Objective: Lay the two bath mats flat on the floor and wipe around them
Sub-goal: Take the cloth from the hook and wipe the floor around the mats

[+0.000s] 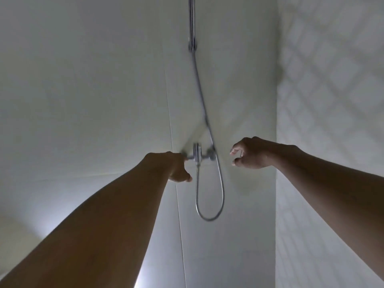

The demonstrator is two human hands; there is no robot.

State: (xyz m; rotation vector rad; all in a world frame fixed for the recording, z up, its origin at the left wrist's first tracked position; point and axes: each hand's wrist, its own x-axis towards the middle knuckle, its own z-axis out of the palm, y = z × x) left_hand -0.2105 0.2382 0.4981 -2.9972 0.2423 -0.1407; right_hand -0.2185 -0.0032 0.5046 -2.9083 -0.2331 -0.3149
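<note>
No bath mat is in view; I am facing a shower wall. My left hand (175,166) reaches out to the chrome shower tap (197,155) and touches its left handle, fingers curled around it. My right hand (250,153) hovers to the right of the tap, apart from it, fingers bent and spread, holding nothing. A chrome hose (221,188) loops down below the tap and runs up to the riser rail (191,23).
Plain white wall panels (83,90) fill the left and middle. A diamond-patterned tiled wall (332,80) stands at the right, meeting the plain wall at a corner. The floor is out of view.
</note>
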